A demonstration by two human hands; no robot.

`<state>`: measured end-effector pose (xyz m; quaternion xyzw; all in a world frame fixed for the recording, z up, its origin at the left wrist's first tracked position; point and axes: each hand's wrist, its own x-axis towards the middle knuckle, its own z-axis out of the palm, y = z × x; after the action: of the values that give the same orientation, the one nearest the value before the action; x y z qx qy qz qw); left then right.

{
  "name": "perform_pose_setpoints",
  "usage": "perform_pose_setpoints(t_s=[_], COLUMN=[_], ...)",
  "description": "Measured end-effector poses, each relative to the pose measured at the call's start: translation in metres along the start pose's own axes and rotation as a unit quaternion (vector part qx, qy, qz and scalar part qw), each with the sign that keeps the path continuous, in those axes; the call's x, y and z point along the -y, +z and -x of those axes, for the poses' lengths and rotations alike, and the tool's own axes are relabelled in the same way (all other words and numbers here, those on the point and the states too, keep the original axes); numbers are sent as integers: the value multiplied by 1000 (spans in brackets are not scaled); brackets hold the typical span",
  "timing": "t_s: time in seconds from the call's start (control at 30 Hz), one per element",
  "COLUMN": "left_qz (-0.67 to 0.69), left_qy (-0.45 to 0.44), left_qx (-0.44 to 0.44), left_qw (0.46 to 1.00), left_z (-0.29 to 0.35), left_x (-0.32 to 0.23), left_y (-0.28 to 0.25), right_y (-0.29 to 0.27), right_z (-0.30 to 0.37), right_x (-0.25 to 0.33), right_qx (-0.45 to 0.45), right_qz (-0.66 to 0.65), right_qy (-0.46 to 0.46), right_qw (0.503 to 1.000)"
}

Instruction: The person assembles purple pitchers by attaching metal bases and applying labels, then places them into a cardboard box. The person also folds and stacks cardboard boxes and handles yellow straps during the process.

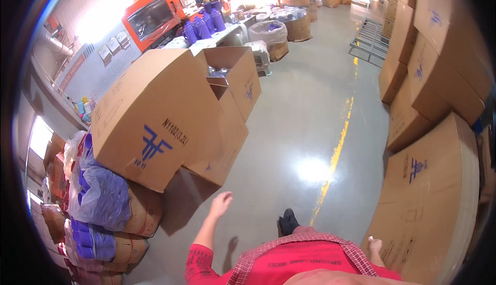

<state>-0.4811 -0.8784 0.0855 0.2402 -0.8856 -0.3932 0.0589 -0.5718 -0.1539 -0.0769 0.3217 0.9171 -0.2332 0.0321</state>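
Brown cardboard panel (418, 202), the big one on the right: where does it stand exactly?

At the person's right side, on the near side of the stacked cartons (426, 63). It carries a blue mark, and a pale edge runs down its far side.

And the hands, what are they doing?

The right hand (375, 245) is low, just beside that panel. A small white bit shows at its fingertips. I can't tell whether the fingers pinch it, or whether they touch the cardboard.

What about the left hand (221, 205)?

Held out over the grey floor (289, 125), fingers loosely bent, relaxed rather than pressed into a fist. It's nearest the large carton (150, 125) on the left, but apart from it.

What's around that carton?

An open carton (238, 78) stands just beyond it, with clear plastic inside. On the near side, purple goods in clear bags (106, 197) are piled up. Farther back, purple containers (204, 26) stand on a pale worktop (219, 38), near an orange-framed machine (152, 19).

And down the middle?

A worn yellow line (336, 158) runs along the floor towards a grey metal rack (369, 39). One black shoe (288, 222) shows below the person's red shirt (289, 264).
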Motion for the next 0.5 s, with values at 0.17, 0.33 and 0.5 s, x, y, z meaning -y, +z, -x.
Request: perform_pose_setpoints(t_s=[0.17, 0.33, 0.5], left_qz=[-123, -70, -163], left_qy=[-41, -97, -43], left_qx=[337, 262, 192], left_qw=[933, 958, 967], left_z=[-86, -221, -457], left_x=[11, 55, 22], left_y=[32, 40, 13], right_y=[89, 162, 208], right_z=[-24, -82, -151], right_x=[275, 580, 749], right_qx=[279, 301, 284], right_qz=[-119, -149, -170], right_qy=[-89, -264, -188], right_qw=[949, 904, 925])
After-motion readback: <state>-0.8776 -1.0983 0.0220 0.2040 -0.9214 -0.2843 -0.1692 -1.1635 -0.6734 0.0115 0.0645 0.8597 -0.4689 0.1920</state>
